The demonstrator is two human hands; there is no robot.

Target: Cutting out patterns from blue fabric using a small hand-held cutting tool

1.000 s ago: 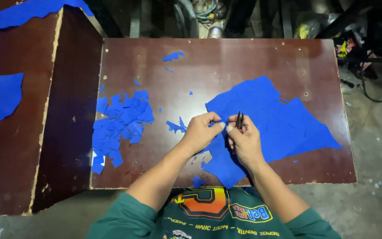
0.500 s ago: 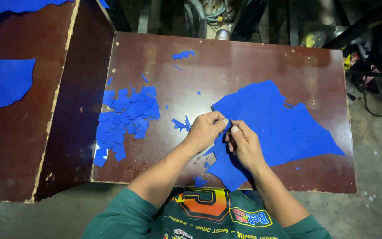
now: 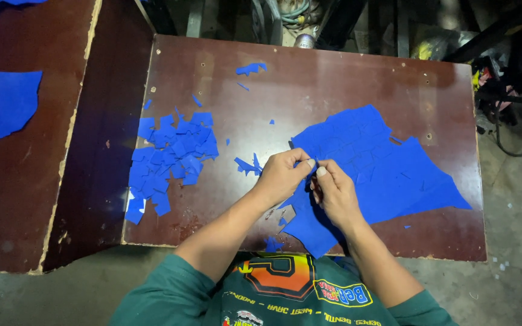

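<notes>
The left hand [image 3: 282, 175] is pinching the edge of the blue sheet [image 3: 382, 172] between thumb and fingertips, and the right hand [image 3: 333, 190] is meeting it there, its thumb and forefinger pressed together on the same edge, so the two hands are touching at the fingertips. Whether the right hand is also holding a tool cannot be told. The sheet is lying flat on the right half of the worktop [image 3: 333, 78], marked with cut lines, its lower corner reaching the near edge just under the right wrist. Just left of the left hand a small blue scrap [image 3: 248, 165] is lying by itself. Farther left, a pile of cut pieces [image 3: 170, 154] is spreading across the worktop's left part, well apart from the hands. Another scrap [image 3: 250, 68] is sitting near the far edge. Nothing is lying between the hands and the sheet. To the left, a second board [image 3: 7, 199] is carrying a larger blue piece [image 3: 1, 105]. On the floor to the right, dark cables [image 3: 509, 115] are trailing beside the worktop. Both forearms are coming up from the near edge, angling inward, with green sleeves [image 3: 170, 296] showing at the bottom.
</notes>
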